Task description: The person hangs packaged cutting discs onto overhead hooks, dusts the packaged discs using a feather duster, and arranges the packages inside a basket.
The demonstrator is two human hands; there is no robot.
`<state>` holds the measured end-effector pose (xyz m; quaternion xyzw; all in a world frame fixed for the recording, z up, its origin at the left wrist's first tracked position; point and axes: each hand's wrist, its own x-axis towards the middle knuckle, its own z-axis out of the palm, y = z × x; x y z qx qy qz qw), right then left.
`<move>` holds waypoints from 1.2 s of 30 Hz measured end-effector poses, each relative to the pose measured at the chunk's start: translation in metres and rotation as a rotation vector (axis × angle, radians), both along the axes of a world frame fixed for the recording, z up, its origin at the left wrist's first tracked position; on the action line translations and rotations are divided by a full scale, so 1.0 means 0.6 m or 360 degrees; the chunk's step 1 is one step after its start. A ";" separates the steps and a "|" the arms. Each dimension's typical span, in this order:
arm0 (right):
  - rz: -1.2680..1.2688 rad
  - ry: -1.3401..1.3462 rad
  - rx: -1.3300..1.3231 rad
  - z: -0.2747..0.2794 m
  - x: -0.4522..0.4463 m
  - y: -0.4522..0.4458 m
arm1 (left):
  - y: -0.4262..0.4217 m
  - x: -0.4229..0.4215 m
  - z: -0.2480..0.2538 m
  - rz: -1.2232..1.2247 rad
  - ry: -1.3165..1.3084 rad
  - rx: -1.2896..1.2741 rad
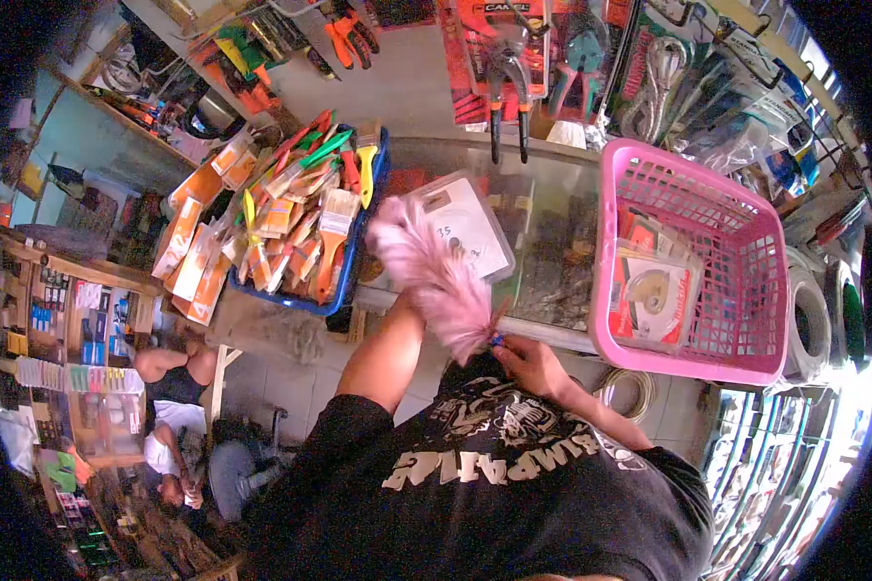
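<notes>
My right hand [536, 366] is closed around the handle of a fluffy pink duster [431, 266], close to my body. The handle shows blue where it meets my fingers. The duster's head slants up and left over the glass counter [552, 223], slightly blurred. Its strands cover my left hand; only the left wrist [409, 312] and forearm show, so I cannot see those fingers. Partly beneath the duster's tip lies a clear-fronted white package [467, 228] with handwritten marks. Left of the duster stands a blue basket [334, 302] packed with paintbrushes [295, 213].
On the right of the counter sits a pink plastic basket [606, 281] holding packaged discs [649, 295]. Pliers [509, 87] and other packaged tools hang at the back. Coiled cable [625, 392] lies below the counter. Another person [179, 426] is at the lower left, near shelves.
</notes>
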<state>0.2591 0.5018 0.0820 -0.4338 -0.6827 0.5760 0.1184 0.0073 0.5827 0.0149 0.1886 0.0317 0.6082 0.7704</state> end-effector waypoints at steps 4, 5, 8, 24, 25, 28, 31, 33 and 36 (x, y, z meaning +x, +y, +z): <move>-0.0182 0.0036 -0.0369 -0.003 0.002 0.007 | -0.007 0.002 0.020 0.0018 0.0055 -0.0004; -0.0128 0.0008 -0.0519 0.002 0.005 0.007 | -0.008 0.003 0.020 0.0030 0.0069 -0.0006; 0.0053 -0.0087 -0.0072 -0.011 0.004 -0.005 | -0.009 0.002 0.025 0.0054 0.0109 -0.0010; -0.0165 0.0128 -0.0093 -0.038 0.017 -0.009 | -0.015 0.007 0.037 0.0128 0.0153 -0.0019; -0.0230 0.0070 -0.0223 -0.025 0.019 -0.007 | -0.015 0.008 0.039 0.0129 0.0140 -0.0013; -0.0182 -0.0033 -0.0084 -0.013 0.028 -0.002 | -0.013 0.010 0.034 0.0139 0.0124 -0.0004; -0.0094 0.0055 -0.0127 -0.040 0.032 -0.007 | -0.015 0.009 0.038 0.0143 0.0120 0.0002; -0.0264 0.0092 -0.0141 -0.031 0.027 -0.003 | -0.016 0.012 0.040 0.0123 0.0086 0.0000; -0.0037 -0.0011 0.0030 -0.013 0.030 0.004 | -0.022 0.015 0.040 0.0116 0.0062 -0.0004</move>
